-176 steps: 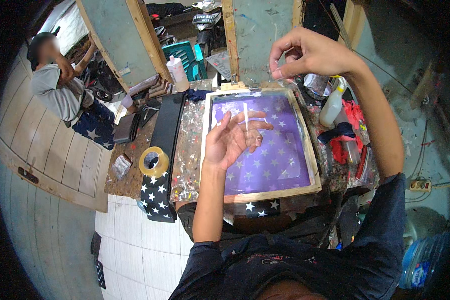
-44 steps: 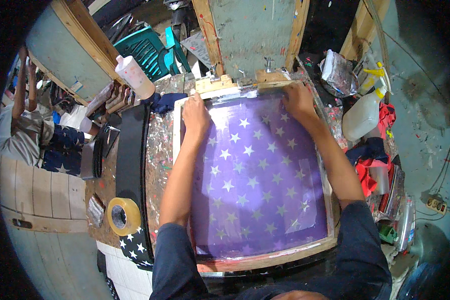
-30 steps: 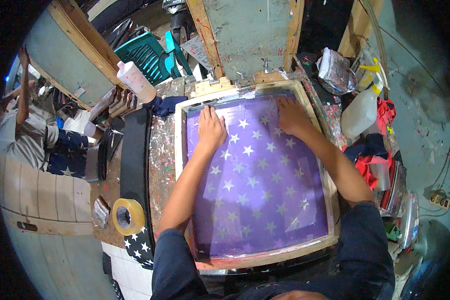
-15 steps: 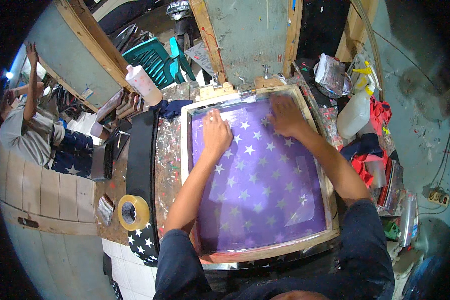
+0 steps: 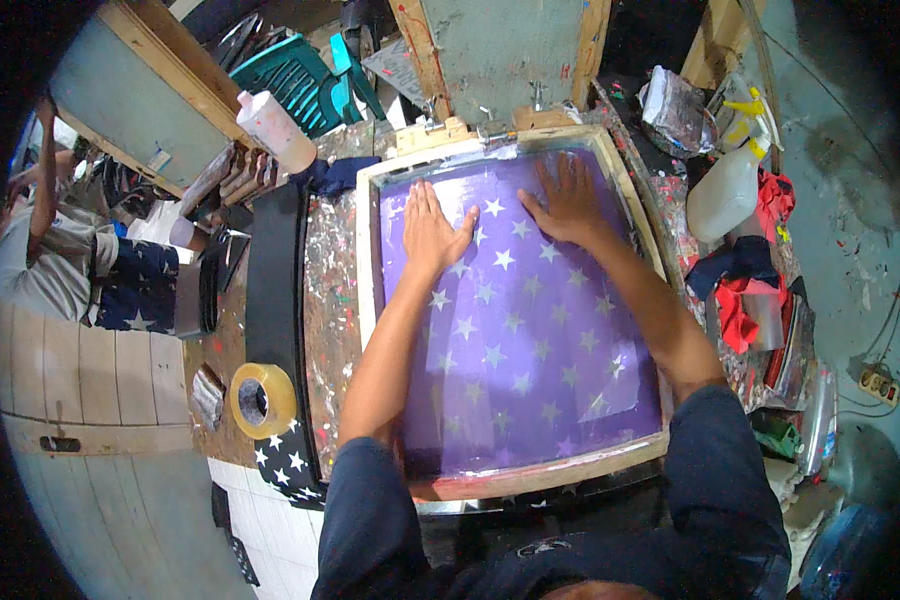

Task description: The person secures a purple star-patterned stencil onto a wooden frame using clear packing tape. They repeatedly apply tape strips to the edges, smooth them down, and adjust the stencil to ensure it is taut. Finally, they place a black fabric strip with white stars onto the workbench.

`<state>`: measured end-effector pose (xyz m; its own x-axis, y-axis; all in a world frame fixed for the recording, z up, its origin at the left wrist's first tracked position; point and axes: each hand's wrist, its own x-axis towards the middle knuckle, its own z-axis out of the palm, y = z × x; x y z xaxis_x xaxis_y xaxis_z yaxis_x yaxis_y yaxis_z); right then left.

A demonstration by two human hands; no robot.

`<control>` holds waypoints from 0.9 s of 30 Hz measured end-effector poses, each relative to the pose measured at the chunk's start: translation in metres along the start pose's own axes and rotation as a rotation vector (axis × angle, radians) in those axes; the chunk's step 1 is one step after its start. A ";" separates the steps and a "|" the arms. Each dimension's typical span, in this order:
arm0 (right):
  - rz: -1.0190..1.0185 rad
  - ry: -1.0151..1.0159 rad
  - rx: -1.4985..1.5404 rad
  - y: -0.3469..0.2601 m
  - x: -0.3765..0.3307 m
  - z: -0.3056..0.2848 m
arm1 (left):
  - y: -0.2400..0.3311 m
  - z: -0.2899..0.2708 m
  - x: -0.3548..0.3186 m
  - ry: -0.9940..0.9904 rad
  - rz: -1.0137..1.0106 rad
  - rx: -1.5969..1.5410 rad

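A wooden-framed printing screen (image 5: 536,477) lies flat on the paint-spattered table before me, hinged to wooden blocks at its far edge. Its purple mesh (image 5: 490,385) carries a pattern of pale stars, with clear film or tape patches over part of it. On the far left part of the mesh my left hand (image 5: 432,228) rests flat, fingers stretched forward and thumb out. My right hand (image 5: 568,203) presses flat near the far right corner, fingers spread. Neither hand holds anything. What lies under the screen is mostly hidden; a dark edge with white stars shows below the near rim.
A black board (image 5: 276,270) and a tape roll (image 5: 263,401) lie to the left, above star-printed cloth (image 5: 288,462). A stained bottle (image 5: 276,132) and squeegees (image 5: 245,175) stand at the far left. On the right are a spray bottle (image 5: 725,195) and red cloth (image 5: 738,318). Another person (image 5: 55,245) stands far left.
My hands have flattened on the mesh, fingers now stretched out where they were more bent and blurred. The whole view has shifted slightly. The other person's raised arm has moved a little.
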<state>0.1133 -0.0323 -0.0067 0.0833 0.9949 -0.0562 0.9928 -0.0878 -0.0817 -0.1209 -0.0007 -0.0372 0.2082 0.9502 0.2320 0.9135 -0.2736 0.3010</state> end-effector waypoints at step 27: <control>0.077 0.087 0.111 0.012 0.025 0.015 | -0.015 0.004 0.015 0.007 -0.026 0.106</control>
<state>0.1257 -0.0095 -0.0237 0.1709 0.9851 0.0196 0.9680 -0.1642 -0.1898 -0.1301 0.0186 -0.0416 0.1814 0.9557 0.2316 0.9505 -0.2308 0.2080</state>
